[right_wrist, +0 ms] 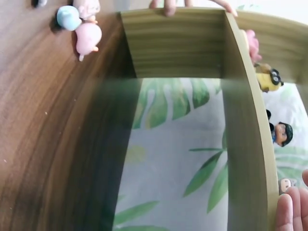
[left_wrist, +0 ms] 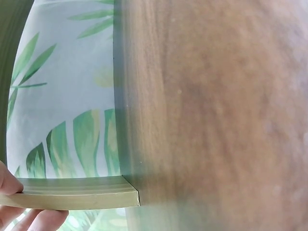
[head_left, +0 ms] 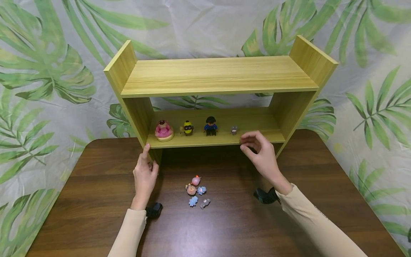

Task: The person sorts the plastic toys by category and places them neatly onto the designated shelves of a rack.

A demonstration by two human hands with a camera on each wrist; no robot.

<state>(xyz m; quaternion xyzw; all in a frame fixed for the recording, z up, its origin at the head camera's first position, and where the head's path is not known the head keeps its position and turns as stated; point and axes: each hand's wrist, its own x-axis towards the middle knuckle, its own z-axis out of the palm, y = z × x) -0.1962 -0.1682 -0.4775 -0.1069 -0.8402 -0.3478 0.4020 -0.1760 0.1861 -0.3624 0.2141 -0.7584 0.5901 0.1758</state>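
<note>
My left hand (head_left: 145,175) grips the front edge of the left side panel of a light wooden shelf (head_left: 218,75). In the left wrist view the thumb and fingers lie on opposite faces of that panel (left_wrist: 77,198). My right hand (head_left: 261,155) is at the right front of the middle board, its fingers bent and nothing between them. Just left of it stands a small grey figurine (head_left: 234,130). Along the same board stand a pink bear figurine (head_left: 164,131), a yellow figurine with black goggles (head_left: 187,128) and a black-haired toy figure in blue (head_left: 210,126).
On the brown table (head_left: 231,228) in front of the shelf lie several small figurines: a pink one (head_left: 196,181), a peach one (head_left: 191,190), a blue one (head_left: 193,201) and a grey one (head_left: 205,203) among them. A leaf-patterned cloth (head_left: 205,28) hangs behind.
</note>
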